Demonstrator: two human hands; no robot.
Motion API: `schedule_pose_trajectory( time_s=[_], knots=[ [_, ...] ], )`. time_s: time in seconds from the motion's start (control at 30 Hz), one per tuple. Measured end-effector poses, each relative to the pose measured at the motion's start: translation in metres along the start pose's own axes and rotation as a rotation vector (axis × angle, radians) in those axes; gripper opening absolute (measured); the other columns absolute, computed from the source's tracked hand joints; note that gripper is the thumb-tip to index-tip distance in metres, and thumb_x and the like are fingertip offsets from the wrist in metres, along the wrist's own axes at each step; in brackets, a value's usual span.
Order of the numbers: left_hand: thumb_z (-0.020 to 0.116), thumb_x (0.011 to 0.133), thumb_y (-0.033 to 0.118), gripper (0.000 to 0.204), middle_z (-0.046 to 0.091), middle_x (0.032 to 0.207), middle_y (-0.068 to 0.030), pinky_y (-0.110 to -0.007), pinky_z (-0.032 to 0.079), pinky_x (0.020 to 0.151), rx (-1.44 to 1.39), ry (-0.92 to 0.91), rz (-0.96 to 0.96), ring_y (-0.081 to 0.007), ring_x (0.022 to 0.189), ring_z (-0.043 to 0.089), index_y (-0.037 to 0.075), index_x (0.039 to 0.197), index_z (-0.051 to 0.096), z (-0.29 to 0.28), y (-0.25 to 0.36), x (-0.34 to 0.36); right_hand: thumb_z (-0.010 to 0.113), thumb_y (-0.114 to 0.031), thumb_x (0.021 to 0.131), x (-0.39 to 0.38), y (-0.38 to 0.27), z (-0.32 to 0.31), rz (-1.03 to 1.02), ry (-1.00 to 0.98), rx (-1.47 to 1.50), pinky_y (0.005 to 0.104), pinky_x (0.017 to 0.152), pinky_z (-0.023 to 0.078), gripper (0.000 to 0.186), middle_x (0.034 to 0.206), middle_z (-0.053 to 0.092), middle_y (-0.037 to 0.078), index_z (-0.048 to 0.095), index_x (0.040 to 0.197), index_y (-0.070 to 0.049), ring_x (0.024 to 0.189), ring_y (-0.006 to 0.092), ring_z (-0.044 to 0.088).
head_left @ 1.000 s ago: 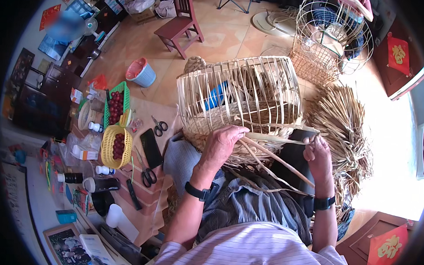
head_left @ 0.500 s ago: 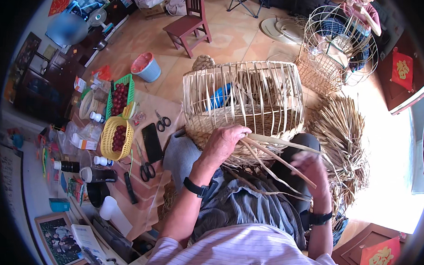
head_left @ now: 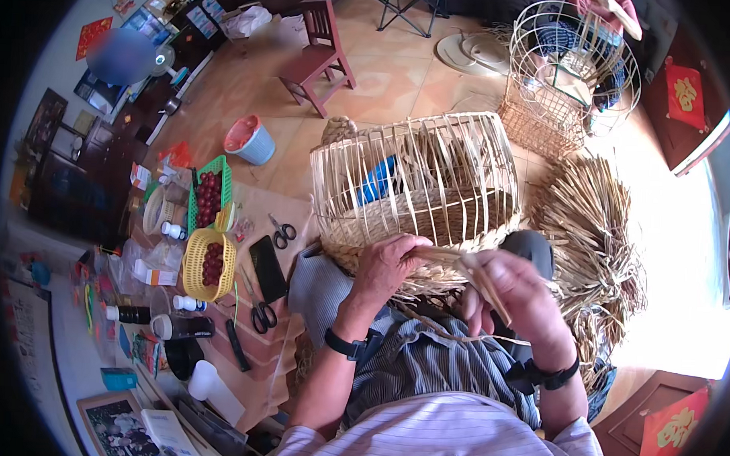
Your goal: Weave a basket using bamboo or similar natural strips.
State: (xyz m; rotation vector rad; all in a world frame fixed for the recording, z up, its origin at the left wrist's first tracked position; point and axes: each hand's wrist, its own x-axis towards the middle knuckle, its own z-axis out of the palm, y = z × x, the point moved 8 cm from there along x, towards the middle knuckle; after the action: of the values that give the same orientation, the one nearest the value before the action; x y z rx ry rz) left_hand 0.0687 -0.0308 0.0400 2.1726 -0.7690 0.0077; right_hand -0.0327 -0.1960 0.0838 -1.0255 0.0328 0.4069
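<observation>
A large half-woven straw basket rests against my knees, its upright stakes standing open above a braided lower wall. Inside it lies something blue. My left hand is closed at the basket's near edge, pinching the ends of dried straw strips. To its right, my right hand is closed round the same strips, which fold down through its fingers. That hand is slightly blurred. One thin strand trails across my lap below it.
At right lies a big bundle of dried straw. On the left table are scissors, a phone, a yellow fruit basket and bottles. Ahead stand a bucket and a red chair. A person sits far right behind a wire frame.
My right hand has moved left and up, closer to my left hand, and has closed on the straw strips, which were fanned out before. The whole view has shifted slightly.
</observation>
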Motion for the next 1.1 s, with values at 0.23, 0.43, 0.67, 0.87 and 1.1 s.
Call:
schedule_pose_trajectory(
  time_s=[0.23, 0.43, 0.67, 0.87, 1.1],
  knots=[
    [0.081, 0.080, 0.005, 0.020, 0.075, 0.083, -0.0078, -0.036, 0.056, 0.067, -0.097, 0.034, -0.156, -0.0232, 0.076, 0.074, 0.012, 0.099, 0.078, 0.011, -0.022, -0.003, 0.074, -0.022, 0.099, 0.045, 0.040, -0.029, -0.192, 0.139, -0.500, 0.0280, 0.064, 0.056, 0.049, 0.097, 0.063, 0.006, 0.049, 0.136, -0.001, 0.079, 0.0126, 0.065],
    [0.087, 0.079, 0.018, 0.043, 0.075, 0.079, -0.0101, -0.043, 0.060, 0.069, 0.026, 0.126, -0.068, -0.0287, 0.073, 0.076, 0.018, 0.120, 0.072, 0.010, -0.021, -0.002, 0.069, -0.017, 0.102, 0.094, 0.027, -0.055, -0.326, 0.369, -0.213, 0.0273, 0.062, 0.058, 0.024, 0.091, 0.071, 0.006, 0.063, 0.119, -0.002, 0.070, 0.0144, 0.069],
    [0.058, 0.092, 0.002, 0.059, 0.065, 0.121, -0.0240, -0.041, 0.054, 0.097, 0.566, 0.062, -0.001, -0.0300, 0.109, 0.065, -0.009, 0.148, 0.043, 0.051, 0.008, -0.027, 0.064, -0.015, 0.104, 0.128, 0.003, -0.035, -0.355, 0.241, -0.427, 0.0293, 0.076, 0.060, 0.019, 0.092, 0.072, 0.006, 0.063, 0.117, -0.001, 0.082, 0.0173, 0.073],
    [0.050, 0.091, 0.012, 0.048, 0.062, 0.112, -0.0163, -0.040, 0.048, 0.097, 1.066, -0.003, 0.014, -0.0267, 0.107, 0.062, -0.009, 0.134, 0.054, 0.061, 0.020, -0.024, 0.071, -0.001, 0.086, 0.114, -0.026, 0.033, -0.668, 0.055, -1.189, 0.0391, 0.070, 0.055, 0.019, 0.092, 0.068, 0.017, 0.067, 0.105, 0.002, 0.078, 0.0313, 0.071],
    [0.049, 0.091, 0.002, 0.031, 0.061, 0.107, -0.0207, -0.043, 0.048, 0.094, 0.554, 0.089, 0.039, -0.0349, 0.103, 0.061, -0.005, 0.119, 0.059, 0.065, 0.003, -0.019, 0.072, -0.007, 0.083, 0.108, 0.011, 0.005, -0.504, 0.322, -1.757, 0.0449, 0.064, 0.055, 0.014, 0.085, 0.069, 0.015, 0.070, 0.097, -0.007, 0.073, 0.0364, 0.069]
  ],
)
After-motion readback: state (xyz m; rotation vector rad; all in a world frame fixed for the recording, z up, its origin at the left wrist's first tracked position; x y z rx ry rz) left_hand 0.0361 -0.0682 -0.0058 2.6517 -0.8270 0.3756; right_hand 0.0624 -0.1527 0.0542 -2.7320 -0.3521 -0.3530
